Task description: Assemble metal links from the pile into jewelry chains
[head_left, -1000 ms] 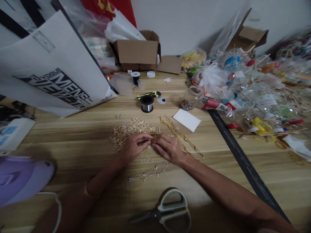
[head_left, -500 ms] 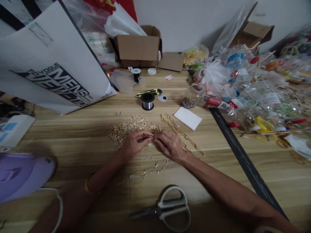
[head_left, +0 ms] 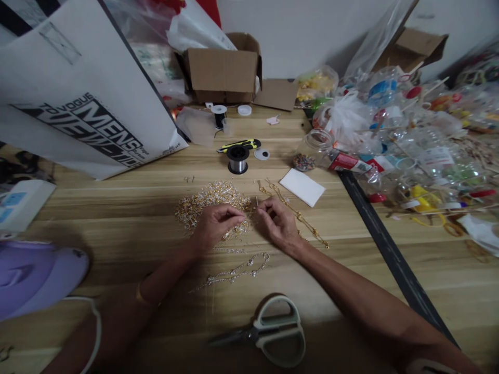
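My left hand (head_left: pixel 217 223) is closed in a pinch at the near right side of a pile of gold and silver beads (head_left: pixel 210 200). Whatever lies between its fingertips is too small to name. Just to the right, my right hand (head_left: pixel 278 222) has its thumb and forefinger pressed together; I cannot make out what they hold. A gold chain (head_left: pixel 307 227) runs beside and behind the right hand, partly hidden by it. Nearer to me lie a silver chain with small charms (head_left: pixel 237 271) and a short silver chain piece (head_left: pixel 230 251).
Scissors (head_left: pixel 278 332) lie at the near edge. Beyond the beads are a wire spool (head_left: pixel 238 160), a yellow utility knife (head_left: pixel 241 145), a white pad (head_left: pixel 302 187) and a jar of beads (head_left: pixel 310 150). Plastic bottles (head_left: pixel 424 150) crowd the right; a large white bag (head_left: pixel 86 98) stands left.
My hands, with fingertips together before, have moved apart. My right hand has shifted slightly right, leaving a gap between the two pinches.
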`<state>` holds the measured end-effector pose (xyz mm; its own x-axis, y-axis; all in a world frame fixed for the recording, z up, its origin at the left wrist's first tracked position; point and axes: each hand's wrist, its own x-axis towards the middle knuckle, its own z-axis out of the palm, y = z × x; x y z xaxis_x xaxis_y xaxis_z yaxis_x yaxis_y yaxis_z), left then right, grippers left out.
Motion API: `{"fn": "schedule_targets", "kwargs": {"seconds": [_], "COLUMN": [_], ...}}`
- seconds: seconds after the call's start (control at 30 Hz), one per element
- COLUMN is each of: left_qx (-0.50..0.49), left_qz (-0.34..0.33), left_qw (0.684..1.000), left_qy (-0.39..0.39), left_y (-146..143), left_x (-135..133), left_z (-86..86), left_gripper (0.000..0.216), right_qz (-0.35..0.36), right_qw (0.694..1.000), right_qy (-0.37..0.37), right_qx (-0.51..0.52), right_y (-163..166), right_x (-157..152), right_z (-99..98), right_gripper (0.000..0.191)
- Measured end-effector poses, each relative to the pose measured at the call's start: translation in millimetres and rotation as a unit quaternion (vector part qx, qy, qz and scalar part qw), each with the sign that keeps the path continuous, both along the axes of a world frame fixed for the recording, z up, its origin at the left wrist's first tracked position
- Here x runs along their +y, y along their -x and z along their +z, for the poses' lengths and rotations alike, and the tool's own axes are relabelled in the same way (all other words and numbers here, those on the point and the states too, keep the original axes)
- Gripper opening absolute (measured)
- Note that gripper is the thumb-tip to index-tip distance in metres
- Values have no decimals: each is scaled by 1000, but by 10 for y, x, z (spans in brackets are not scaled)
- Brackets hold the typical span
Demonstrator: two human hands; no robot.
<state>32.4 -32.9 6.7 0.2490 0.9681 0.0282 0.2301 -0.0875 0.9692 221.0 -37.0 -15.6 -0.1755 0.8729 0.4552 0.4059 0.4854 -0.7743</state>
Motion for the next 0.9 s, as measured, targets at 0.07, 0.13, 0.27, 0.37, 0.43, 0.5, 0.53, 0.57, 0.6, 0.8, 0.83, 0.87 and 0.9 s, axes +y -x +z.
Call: {"fn": "schedule_targets", "kwargs": {"seconds": [0.07,0.13,0.27,0.37,0.43,0.5,0.53,0.57,0.6,0.8,0.83,0.87,0.9], "left_qx": [5,5,-2,-10,-14,-18,-22,-26,-31,-16,-6,5,15], "left_qz": [-11,-27,-59,-56,-45,-30,-23,-17,-11,9,6,4,2], "left_qw": [1000,1000,998,998,999,999,999,999,999,998,998,996,994], "left_qy": [-10,-16,-23,-17,-1,19,27,31,28,-52,-70,-89,-106], "left_y": [9,24,57,60,47,29,19,10,2,-14,-12,-10,-8], "left_x": [3,12,39,47,43,33,28,23,18,-9,-14,-17,-20], "left_z": [7,4,-16,-3,16,27,25,18,7,-80,-86,-90,-92], "left_gripper": [9,9,9,9,8,8,10,11,13,11,11,10,10], "right_qz": [-8,-15,-14,1,19,39,49,56,62,102,108,111,113], "right_qw": [1000,999,999,1000,1000,999,998,997,996,989,987,987,986], "right_qy": [15,22,21,8,-11,-36,-48,-56,-63,-96,-98,-99,-99], "right_qx": [13,24,35,27,15,-2,-11,-19,-26,-54,-60,-65,-69], "right_y": [1,1,-1,-4,-4,-2,0,2,4,-2,-3,-4,-4], "right_x": [11,22,30,17,4,-7,-11,-14,-17,-26,-27,-28,-28], "right_z": [-4,-10,-9,5,19,34,40,45,49,24,12,-1,-14], "right_gripper": [13,13,12,10,8,8,8,8,8,6,6,5,5]}}
